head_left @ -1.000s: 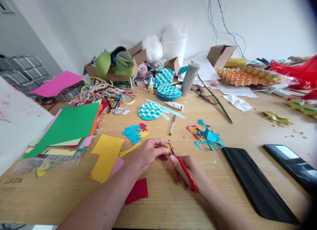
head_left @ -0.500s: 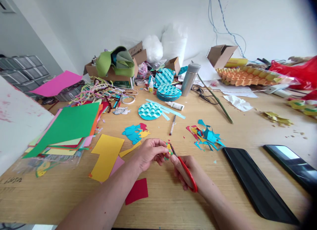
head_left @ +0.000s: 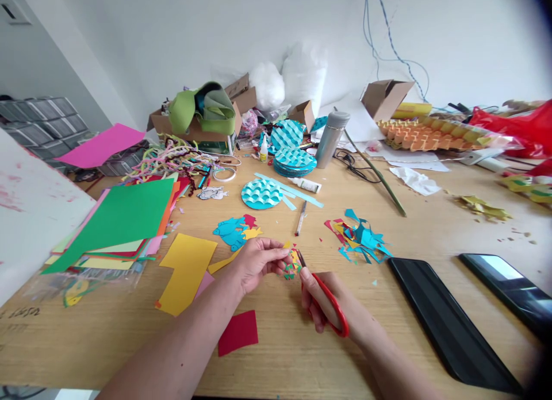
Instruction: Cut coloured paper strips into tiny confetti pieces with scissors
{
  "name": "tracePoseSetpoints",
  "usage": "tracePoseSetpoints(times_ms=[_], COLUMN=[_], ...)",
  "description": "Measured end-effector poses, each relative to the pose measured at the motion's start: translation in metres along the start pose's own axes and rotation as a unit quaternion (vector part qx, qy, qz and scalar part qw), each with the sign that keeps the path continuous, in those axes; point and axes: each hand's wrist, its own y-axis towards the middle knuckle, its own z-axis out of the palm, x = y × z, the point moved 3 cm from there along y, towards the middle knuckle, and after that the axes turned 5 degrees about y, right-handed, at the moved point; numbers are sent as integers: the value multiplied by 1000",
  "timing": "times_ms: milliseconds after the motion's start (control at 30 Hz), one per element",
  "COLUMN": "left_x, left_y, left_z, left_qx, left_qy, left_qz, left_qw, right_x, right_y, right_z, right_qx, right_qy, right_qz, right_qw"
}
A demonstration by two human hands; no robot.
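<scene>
My right hand (head_left: pixel 323 299) is closed round the red-handled scissors (head_left: pixel 333 308), whose blades point away from me. Just left of the blade tips, my left hand (head_left: pixel 265 259) pinches a small piece of yellow paper (head_left: pixel 287 245). Beneath the fingertips lies a little heap of red, green and yellow paper bits (head_left: pixel 293 268). Blue, red and yellow paper fish (head_left: pixel 233 232) rest beyond my left hand. A yellow sheet (head_left: pixel 187 268) with a cut-out corner and a dark red paper piece (head_left: pixel 238 332) lie near my left forearm.
Blue paper scraps (head_left: pixel 366 239) are piled right of centre, by a black tablet-like device (head_left: pixel 448 325) and a phone (head_left: pixel 504 285). A pen (head_left: pixel 301 218), a woven blue disc (head_left: pixel 261 193) and a steel bottle (head_left: pixel 332 138) stand farther back. Coloured sheets (head_left: pixel 125 210) are stacked left.
My right hand and the scissors have shifted slightly right, away from my left fingers. The left fingertips have moved a little, and the yellow piece and the heap show more clearly.
</scene>
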Motion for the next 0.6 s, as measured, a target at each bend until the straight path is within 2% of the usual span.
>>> tracePoseSetpoints(times_ms=[600], left_x=[-1], left_y=[-3], left_z=[0], left_qx=[18], left_qy=[119], left_qz=[-30], left_qw=[992], right_x=[-6], right_y=[2], right_z=[1], right_qx=[49], right_qy=[7], right_qz=[2], right_qw=[999])
